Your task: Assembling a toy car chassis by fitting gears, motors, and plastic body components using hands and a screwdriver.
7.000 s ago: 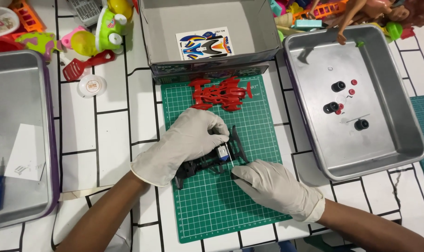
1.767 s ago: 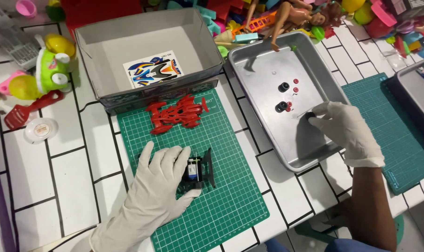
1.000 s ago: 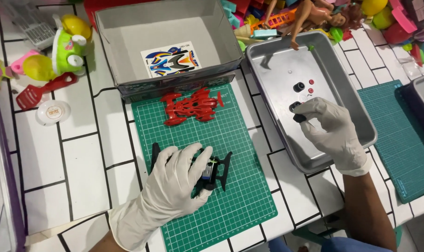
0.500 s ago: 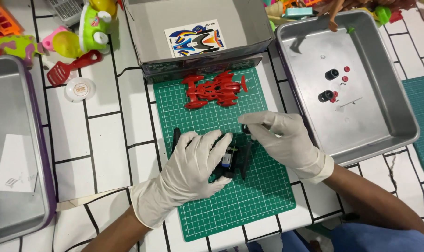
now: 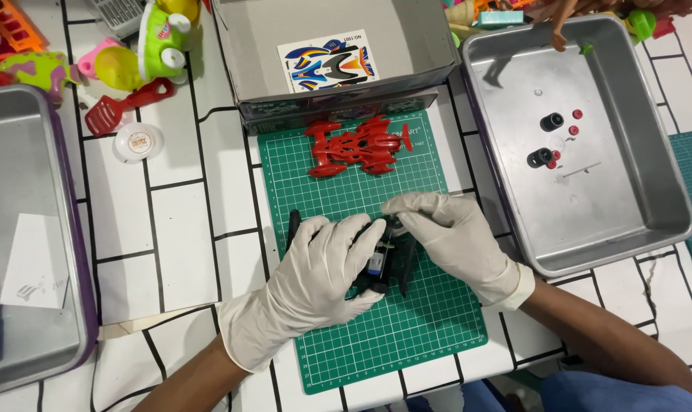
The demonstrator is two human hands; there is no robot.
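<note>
R hand (image 5: 456, 236) back from tray (image 5: 670, 229) to black toy car frame (image 5: 388, 263) on mat (image 5: 414, 336), fingers pinched, prob. on small part. L hand (image 5: 323, 267) fingers wrapped round frame, steadying.

Brightness: bright and even over the white tiled counter (image 5: 186, 229).
Source: overhead, diffuse; no hard beam.
Shadows: short and soft, under the left hand (image 5: 323, 267) and right hand (image 5: 452, 236) on the green cutting mat (image 5: 407, 336).
Glare: pale sheen on the metal tray (image 5: 635, 206) at 3 o'clock; milder on the tray (image 5: 48, 191) at 9 o'clock.
Sharpness: centre crisp, mat grid legible.
Edges: tile lines bow slightly; toys at 12 o'clock are softer.
</note>
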